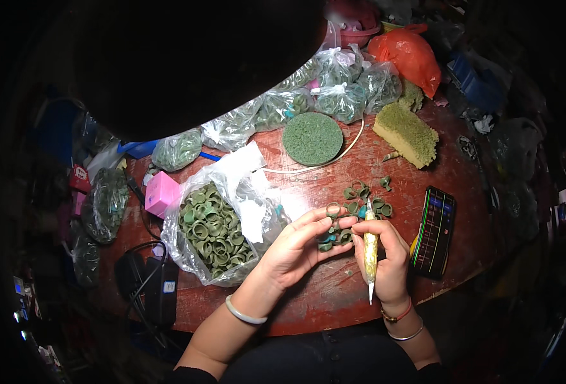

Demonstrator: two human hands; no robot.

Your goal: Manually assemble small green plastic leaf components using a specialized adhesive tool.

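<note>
Several small green wax-like rings lie in my left hand (302, 246), palm up, with one ring (333, 210) by its fingertips. Some pieces there look teal. My right hand (386, 256) grips a pen-shaped tool (371, 253) with a yellowish patterned barrel and pale tapered ends, one end pointing away from me. Its fingers come close to the left fingertips; whether they also touch a ring I cannot tell. Just beyond both hands sits a loose group of green rings (382, 208) on the red table. Left of my left hand, an open clear bag (187, 256) is full of similar rings (212, 230).
On the worn red table (308, 313) are a round green pad (313, 139), a yellow-green foam block (406, 137), a phone (434, 232), a pink box (162, 194) and a black adapter (161, 291) with cables. Filled clear bags (340, 102) line the back near a red bag (407, 57). A dark shape covers the upper left.
</note>
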